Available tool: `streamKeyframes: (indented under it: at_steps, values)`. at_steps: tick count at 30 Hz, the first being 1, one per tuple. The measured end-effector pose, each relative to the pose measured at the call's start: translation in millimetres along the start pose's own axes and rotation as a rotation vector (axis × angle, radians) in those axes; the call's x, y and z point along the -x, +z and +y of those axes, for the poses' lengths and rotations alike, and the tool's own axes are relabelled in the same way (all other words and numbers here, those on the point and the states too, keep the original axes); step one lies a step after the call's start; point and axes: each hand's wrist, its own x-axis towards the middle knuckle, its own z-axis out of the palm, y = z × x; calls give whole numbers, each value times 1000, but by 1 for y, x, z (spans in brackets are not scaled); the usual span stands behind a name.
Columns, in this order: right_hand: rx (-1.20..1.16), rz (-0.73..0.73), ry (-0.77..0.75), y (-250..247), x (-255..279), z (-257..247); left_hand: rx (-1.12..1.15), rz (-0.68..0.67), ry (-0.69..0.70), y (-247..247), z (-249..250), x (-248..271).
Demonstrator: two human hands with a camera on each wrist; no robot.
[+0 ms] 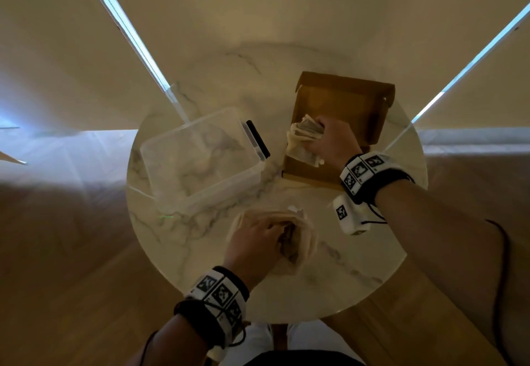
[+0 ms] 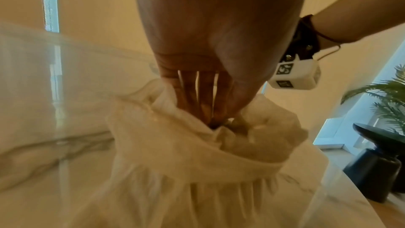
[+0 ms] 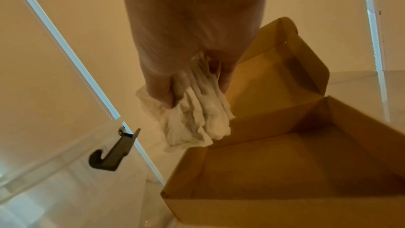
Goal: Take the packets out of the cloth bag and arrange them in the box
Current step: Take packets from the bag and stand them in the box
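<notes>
At lower centre of the head view, the bag point(image 1: 298, 239) lies on the desk point(image 1: 344, 279), its gathered mouth open, and the left hand point(image 1: 255, 242) has its fingers point(image 2: 192, 96) reaching straight down inside; whether they grasp anything there is hidden. At right centre, the right hand point(image 1: 332, 139) clenches a bunch of pale packets point(image 3: 197, 119) over the near-left edge of the open box point(image 3: 285, 159). The packets look light, soft and crumpled, so they should flatten under gentle pressure; pinching them at the bunched tops seems safest.
</notes>
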Motion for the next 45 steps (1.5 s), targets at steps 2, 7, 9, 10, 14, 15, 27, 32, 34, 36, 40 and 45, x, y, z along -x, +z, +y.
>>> streamKeyframes:
  at_steps: [2, 7, 9, 10, 14, 15, 27, 32, 34, 36, 40, 45]
  values:
    - [79, -59, 1, 4, -10, -2, 42, -9, -2, 6, -2, 0]
    - [333, -151, -26, 6, -30, -2, 86, -2, 1, 9, -6, -1]
    - [391, -191, -18, 8, -33, 2, 111, 13, -7, 7, -8, -3]
    - [401, -211, -13, 10, -34, 4, 123, 2, -21, 5, -8, -4]
    - [393, -241, -16, 19, -37, 12, 237, -25, -27, -2, -7, -6]
    - [383, -233, -16, 21, -38, 13, 265, -22, -25, -3, -8, -7]
    - [315, -223, 1, 31, -44, 23, 338, -52, -48, -5, -12, -7]
    - [189, -145, 10, 26, -33, 30, 337, -23, -78, -8, -12, -7]
    - [158, -65, -2, 19, -25, 28, 323, 8, -101, -10, -14, -9]
    - [112, 26, -19, 10, -11, 20, 303, 20, -143, -11, -18, -12]
    - [-75, 96, -18, 4, 35, 11, 258, -2, -148, -8, -21, -15]
    - [66, -396, 119, 26, 57, 28, 237, -7, -129, -4, -22, -17]
